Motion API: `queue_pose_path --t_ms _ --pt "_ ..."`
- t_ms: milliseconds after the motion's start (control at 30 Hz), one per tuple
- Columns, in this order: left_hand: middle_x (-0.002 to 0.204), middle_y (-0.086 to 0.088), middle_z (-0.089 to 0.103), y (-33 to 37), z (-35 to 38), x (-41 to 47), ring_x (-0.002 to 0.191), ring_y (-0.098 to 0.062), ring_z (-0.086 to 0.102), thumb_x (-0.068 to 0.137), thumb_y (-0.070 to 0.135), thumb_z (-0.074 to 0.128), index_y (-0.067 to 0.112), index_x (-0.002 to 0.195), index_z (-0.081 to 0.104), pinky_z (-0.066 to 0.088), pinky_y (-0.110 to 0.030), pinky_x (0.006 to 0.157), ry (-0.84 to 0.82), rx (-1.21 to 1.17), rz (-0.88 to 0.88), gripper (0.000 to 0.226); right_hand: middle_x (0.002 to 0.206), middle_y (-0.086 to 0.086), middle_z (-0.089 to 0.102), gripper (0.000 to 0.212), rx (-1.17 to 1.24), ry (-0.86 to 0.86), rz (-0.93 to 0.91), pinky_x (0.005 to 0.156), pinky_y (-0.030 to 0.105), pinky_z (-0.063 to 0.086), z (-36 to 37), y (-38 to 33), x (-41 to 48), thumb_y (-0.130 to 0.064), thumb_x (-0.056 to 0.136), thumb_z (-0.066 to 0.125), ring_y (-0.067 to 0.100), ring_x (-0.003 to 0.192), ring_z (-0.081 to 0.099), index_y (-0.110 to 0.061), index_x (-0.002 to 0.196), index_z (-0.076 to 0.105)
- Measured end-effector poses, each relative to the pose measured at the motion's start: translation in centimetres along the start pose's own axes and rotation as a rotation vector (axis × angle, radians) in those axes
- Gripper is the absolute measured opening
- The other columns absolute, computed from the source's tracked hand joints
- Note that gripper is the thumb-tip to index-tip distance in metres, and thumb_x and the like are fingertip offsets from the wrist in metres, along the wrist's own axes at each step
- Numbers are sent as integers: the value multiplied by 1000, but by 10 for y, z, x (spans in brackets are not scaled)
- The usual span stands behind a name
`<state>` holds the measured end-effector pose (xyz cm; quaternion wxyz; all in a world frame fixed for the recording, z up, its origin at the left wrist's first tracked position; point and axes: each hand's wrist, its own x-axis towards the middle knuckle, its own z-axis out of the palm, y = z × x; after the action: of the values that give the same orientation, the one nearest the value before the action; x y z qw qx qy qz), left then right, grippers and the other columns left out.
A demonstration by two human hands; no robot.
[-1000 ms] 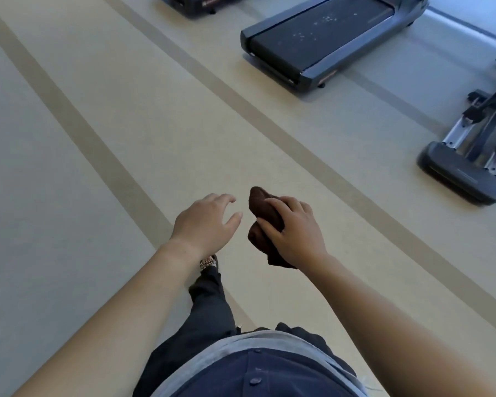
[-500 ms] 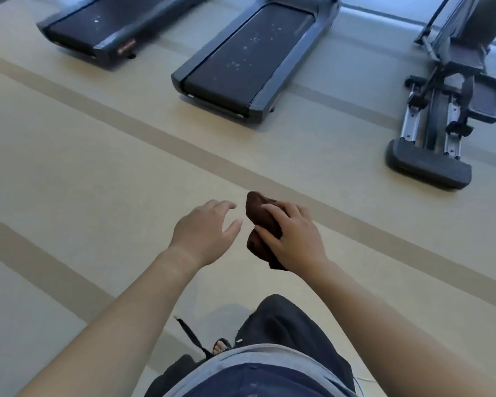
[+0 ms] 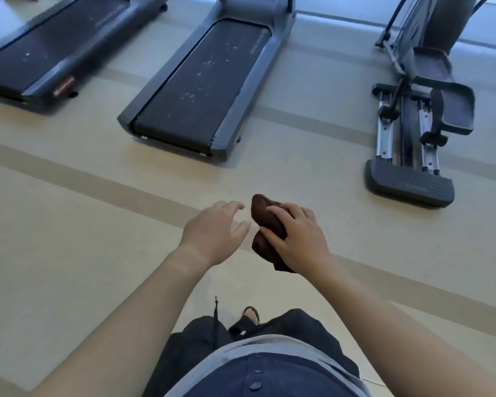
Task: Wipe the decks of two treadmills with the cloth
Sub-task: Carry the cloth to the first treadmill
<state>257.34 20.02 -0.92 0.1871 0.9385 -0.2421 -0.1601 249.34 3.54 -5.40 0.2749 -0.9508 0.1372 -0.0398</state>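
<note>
Right hand (image 3: 299, 239) stays clamped on the bunched brown cloth (image 3: 265, 222), held in the air above the beige floor (image 3: 69, 253); left hand (image 3: 215, 233) just beside it at 9 o'clock, fingers spread, not touching. Compared with half a second back, both treadmills sit lower and closer: speckled near treadmill (image 3: 201, 84) at 12 o'clock, second treadmill (image 3: 49, 50) at 10. Elliptical (image 3: 413, 133) at 2 o'clock, more of it showing.

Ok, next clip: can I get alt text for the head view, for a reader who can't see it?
A person's right hand grips a bunched dark brown cloth at waist height, with the open, empty left hand beside it. Ahead on the beige floor stand two treadmills: the nearer treadmill shows pale specks on its belt, the left treadmill fewer. An elliptical trainer stands at right.
</note>
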Motion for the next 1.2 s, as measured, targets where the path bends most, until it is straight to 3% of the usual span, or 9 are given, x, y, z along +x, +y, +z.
queue_pose_path --t_ms 100,300,700,967,1100,1200 --pt "129 6 53 18 -10 63 118 -15 50 92 47 42 29 130 47 44 -34 91 13 -10 41 42 132 -6 51 44 -7 17 44 92 39 42 -21 25 53 -48 88 56 24 121 38 -31 129 54" --pt "130 8 53 50 -20 195 117 -15 50 92 48 41 32 131 45 42 -32 86 -16 -21 109 43 131 -5 52 43 -38 65 93 93 40 41 -48 72 159 -47 88 57 25 119 39 -31 128 55" --pt "134 5 51 115 -76 496 120 -16 49 94 45 41 28 134 43 44 -34 93 -39 -14 223 45 131 -5 51 43 -51 114 171 96 38 39 -117 151 434 -47 89 56 25 119 39 -32 130 54" --pt "129 7 54 130 -85 638 115 -14 52 94 47 39 28 130 48 47 -37 90 -104 33 147 42 132 -6 50 44 9 89 168 97 39 38 -139 207 580 -47 89 56 22 121 38 -32 130 53" --pt "129 8 55 151 -84 719 115 -15 53 93 48 38 29 130 47 47 -37 89 -64 33 72 42 131 -8 49 43 11 45 84 96 41 40 -154 244 667 -47 89 55 21 122 37 -33 129 53" --pt "128 8 55 169 -89 775 114 -15 53 93 48 38 29 129 47 48 -35 86 -22 14 -6 42 130 -8 50 43 7 11 15 96 34 36 -175 268 732 -46 89 55 21 120 37 -32 129 54"
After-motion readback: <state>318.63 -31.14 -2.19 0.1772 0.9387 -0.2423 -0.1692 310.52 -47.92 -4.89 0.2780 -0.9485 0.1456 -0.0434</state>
